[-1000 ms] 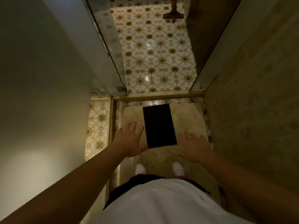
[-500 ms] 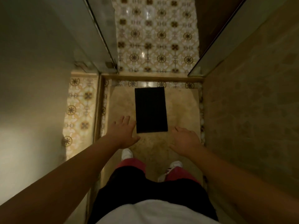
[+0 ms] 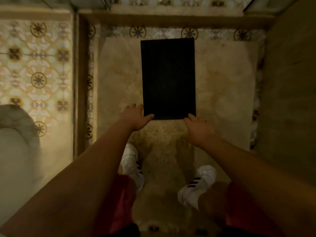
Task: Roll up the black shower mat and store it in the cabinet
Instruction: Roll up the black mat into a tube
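Beige stone shower floor is carrying a flat rectangular black shower mat, lying unrolled. Left hand, fingers loosely extended, is touching the mat's near left corner; right hand, fingers relaxed, is touching its near right corner, gripping nothing.

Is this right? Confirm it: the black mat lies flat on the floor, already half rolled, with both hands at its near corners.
Not quite. The head view shows the black mat fully flat, not rolled at all. The left hand and right hand are at its near corners.
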`<state>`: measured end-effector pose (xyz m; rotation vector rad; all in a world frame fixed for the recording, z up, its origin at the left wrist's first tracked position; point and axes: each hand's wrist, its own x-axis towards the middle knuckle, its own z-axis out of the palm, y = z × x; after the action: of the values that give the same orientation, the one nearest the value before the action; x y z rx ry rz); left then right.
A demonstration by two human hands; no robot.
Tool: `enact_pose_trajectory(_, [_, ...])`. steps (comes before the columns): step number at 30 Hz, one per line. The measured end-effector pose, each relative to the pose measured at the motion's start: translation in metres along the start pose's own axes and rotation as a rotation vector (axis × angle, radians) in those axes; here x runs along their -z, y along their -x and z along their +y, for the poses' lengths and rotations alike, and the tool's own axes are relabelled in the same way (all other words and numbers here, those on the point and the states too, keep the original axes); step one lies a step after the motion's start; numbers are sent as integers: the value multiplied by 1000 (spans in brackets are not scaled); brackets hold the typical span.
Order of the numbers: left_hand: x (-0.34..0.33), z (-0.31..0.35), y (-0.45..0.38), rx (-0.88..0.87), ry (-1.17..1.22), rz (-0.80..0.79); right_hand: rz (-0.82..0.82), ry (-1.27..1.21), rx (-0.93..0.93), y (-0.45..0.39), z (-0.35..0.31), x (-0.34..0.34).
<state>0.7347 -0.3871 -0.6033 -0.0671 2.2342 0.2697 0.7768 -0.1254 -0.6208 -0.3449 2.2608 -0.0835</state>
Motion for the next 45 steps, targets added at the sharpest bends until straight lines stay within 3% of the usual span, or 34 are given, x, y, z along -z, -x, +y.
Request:
enact_pose_trajectory(5, [-87,-9,-109,-143,-309,-99,19,-15,-26,-100,30,-76])
enact_pose_trajectory(10, [-142,-20,-178,-453,-585,117,150,149,70,-170,48,-115])
enact_pose_trajectory(17, [-164,-15,-188,-441,-536,168,224,216,168,-195,57,-120])
enact_pose_trajectory(22, [-151,-19,-189,-564,-569,114,236,257,206,-191,56,-118])
enact_pose_trajectory(27, [-141,-19,-180,-592,-602,75,199,207,187,-182,54,-115])
enact_pose_trajectory(37, [-129,-40,-190,-566,-431,-43,105,59,160,-183,41,-126])
enact_pose_trajectory(45, [-147,-61,-183,-491,-250,122,205,-183,129,-188,49,-129])
